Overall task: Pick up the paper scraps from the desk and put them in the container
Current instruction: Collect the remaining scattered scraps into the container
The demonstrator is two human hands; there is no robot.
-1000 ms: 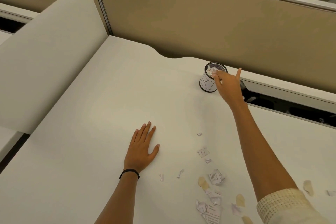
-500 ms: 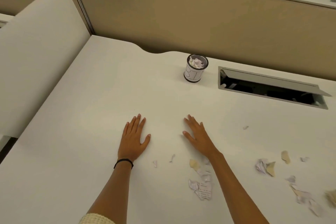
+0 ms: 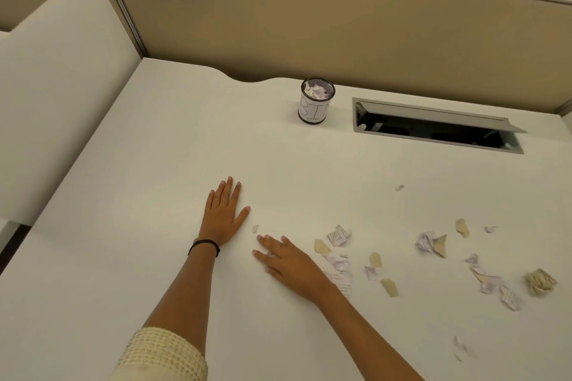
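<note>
— Left of centre on the desk (image 3: 139,195), the left hand (image 3: 224,215) lies flat, palm down, fingers straight, holding nothing. Same place as a second ago.
— Noted. Next item rightward?
— One small scrap (image 3: 255,228), just beside the left thumb. The right hand (image 3: 291,263) has its fingertips just short of it. Fingers are extended, and nothing is pinched that I can see.
— Change since the last entry?
— A second ago the right hand was up at the bin (image 3: 315,102), fingers over the rim. Now it is back down near the left hand, empty. Judgement: one drop is done and the next pick is starting, with the small scrap the likely target.
— Bin status?
— Upright near the back of the desk, well apart from both hands. Crumpled white paper shows inside.
— Remaining load?
— Most of it, by my judgement. Loose scraps (image 3: 339,237) lie right of the right hand, one partly hidden by the forearm. More pieces (image 3: 428,243) lie further right, and a crumpled ball (image 3: 540,281) at far right. All are on the desk, well apart from the bin. An open slot (image 3: 433,130) sits near the bin on its right.
— Risk?
— Judgement: the thin flat pieces may need a fingertip slide to lift. A missed drop could go into the slot.
</note>
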